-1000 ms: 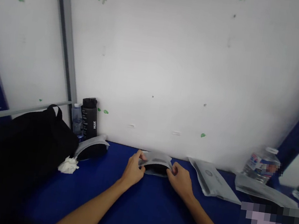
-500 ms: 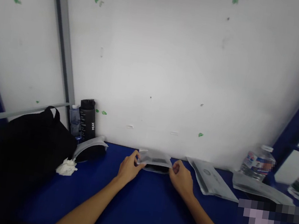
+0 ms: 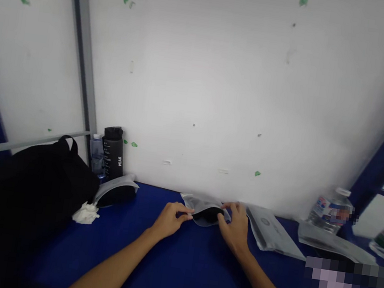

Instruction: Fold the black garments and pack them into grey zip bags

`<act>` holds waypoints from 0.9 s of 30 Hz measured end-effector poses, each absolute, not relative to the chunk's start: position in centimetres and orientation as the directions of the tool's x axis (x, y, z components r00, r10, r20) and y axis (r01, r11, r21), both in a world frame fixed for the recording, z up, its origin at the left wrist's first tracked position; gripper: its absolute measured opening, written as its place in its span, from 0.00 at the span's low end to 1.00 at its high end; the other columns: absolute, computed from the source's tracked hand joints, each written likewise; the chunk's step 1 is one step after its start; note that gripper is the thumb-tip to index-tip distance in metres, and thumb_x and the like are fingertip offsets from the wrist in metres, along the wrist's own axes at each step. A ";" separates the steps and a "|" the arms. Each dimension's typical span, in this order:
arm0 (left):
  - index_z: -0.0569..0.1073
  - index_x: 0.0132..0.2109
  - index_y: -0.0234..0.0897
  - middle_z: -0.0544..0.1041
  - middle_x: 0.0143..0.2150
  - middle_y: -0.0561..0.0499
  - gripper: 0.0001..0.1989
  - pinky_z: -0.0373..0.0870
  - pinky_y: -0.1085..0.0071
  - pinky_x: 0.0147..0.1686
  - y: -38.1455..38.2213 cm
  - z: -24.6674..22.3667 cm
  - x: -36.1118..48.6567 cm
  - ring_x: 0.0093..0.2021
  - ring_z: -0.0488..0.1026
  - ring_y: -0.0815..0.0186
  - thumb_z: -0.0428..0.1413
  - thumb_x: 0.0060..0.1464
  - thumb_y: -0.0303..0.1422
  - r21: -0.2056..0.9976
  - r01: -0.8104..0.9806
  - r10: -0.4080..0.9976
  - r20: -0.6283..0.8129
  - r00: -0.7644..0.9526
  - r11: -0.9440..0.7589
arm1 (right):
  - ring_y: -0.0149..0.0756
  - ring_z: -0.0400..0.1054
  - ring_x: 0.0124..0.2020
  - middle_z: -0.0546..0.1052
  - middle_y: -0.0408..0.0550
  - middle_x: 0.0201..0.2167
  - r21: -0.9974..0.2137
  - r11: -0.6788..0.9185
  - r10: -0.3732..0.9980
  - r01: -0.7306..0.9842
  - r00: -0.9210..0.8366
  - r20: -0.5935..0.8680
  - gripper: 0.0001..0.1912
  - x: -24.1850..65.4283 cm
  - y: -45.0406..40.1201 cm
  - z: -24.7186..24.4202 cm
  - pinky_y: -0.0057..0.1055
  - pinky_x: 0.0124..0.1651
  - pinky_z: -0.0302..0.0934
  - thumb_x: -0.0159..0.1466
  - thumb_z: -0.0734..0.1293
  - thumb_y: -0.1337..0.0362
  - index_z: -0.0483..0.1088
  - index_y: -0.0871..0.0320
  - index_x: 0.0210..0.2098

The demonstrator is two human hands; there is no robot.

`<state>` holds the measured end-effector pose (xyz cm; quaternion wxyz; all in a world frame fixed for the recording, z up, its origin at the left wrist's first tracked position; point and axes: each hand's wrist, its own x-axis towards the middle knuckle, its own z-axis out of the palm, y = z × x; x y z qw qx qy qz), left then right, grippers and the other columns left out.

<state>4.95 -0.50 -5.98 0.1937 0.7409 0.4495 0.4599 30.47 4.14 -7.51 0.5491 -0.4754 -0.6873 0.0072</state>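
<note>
The fingers of the left hand (image 3: 169, 219) are pinched together on the left corner of the mouth of a frosted pouch (image 3: 201, 203). The fingers of the right hand (image 3: 235, 229) are slightly parted and bent at the pouch's right side; whether they grip its edge I cannot tell. The pouch lies near the back edge of the counter (image 3: 175, 265), mouth toward the front edge. Its mouth is parted unevenly, its upper lip waved over a dark inside, so the spreading looks partly done. What it contains, if anything, I cannot see.

Just right of the right hand, also toward the back edge, a flat pouch (image 3: 274, 232) lies with no gap showing, and appears untouched by this work. Toward the counter's right end, an arched pouch (image 3: 337, 243) in front of a water bottle (image 3: 327, 213) seems spread, though its front is partly covered. Toward the left end, beside a black bag (image 3: 47, 181) and a crumpled tissue (image 3: 86, 213), a gaping pouch (image 3: 120, 182) has a wide, rounded mouth and looks done.
</note>
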 end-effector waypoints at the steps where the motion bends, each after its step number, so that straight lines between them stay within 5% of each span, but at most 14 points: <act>1: 0.88 0.52 0.46 0.89 0.48 0.49 0.12 0.78 0.61 0.52 -0.5 -6.1 5.0 0.47 0.84 0.56 0.64 0.64 0.33 0.693 0.483 0.838 0.507 0.200 -0.535 | 0.49 0.71 0.43 0.75 0.51 0.40 -0.496 0.588 0.645 0.639 0.000 0.764 0.07 30.2 3.7 -7.2 0.45 0.50 0.64 0.61 0.65 0.61 0.72 0.52 0.38; 6: 0.86 0.56 0.46 0.88 0.53 0.49 0.15 0.78 0.59 0.57 -0.5 -6.3 5.2 0.52 0.85 0.55 0.58 0.69 0.33 0.667 0.442 0.800 0.510 0.316 -0.600 | 0.42 0.70 0.36 0.75 0.46 0.33 -0.363 0.736 0.579 0.572 -0.253 0.775 0.04 28.7 1.6 -6.3 0.40 0.44 0.62 0.65 0.66 0.62 0.73 0.52 0.37; 10: 0.87 0.54 0.45 0.88 0.53 0.50 0.14 0.77 0.60 0.58 -0.8 -6.2 5.3 0.53 0.85 0.55 0.57 0.69 0.33 0.673 0.444 0.806 0.487 0.335 -0.592 | 0.40 0.70 0.31 0.75 0.43 0.29 -0.414 0.761 0.626 0.500 -0.397 0.671 0.09 27.6 0.8 -6.7 0.37 0.39 0.63 0.67 0.67 0.62 0.78 0.52 0.44; 22: 0.78 0.43 0.40 0.86 0.40 0.50 0.03 0.75 0.67 0.45 -1.3 -5.8 5.6 0.41 0.84 0.60 0.59 0.68 0.32 0.729 0.422 0.841 0.442 0.311 -0.539 | 0.38 0.69 0.25 0.78 0.42 0.23 -0.441 0.768 0.636 0.465 -0.467 0.614 0.11 28.2 1.8 -7.7 0.37 0.38 0.64 0.69 0.71 0.56 0.85 0.50 0.44; 27: 0.78 0.45 0.43 0.86 0.44 0.51 0.08 0.71 0.64 0.50 -1.9 -5.2 6.0 0.47 0.82 0.58 0.56 0.69 0.26 0.552 0.603 0.811 0.481 0.334 -0.576 | 0.37 0.69 0.25 0.77 0.43 0.23 -0.376 0.807 0.577 0.456 -0.468 0.669 0.11 27.8 1.6 -7.8 0.34 0.34 0.63 0.71 0.67 0.59 0.84 0.51 0.41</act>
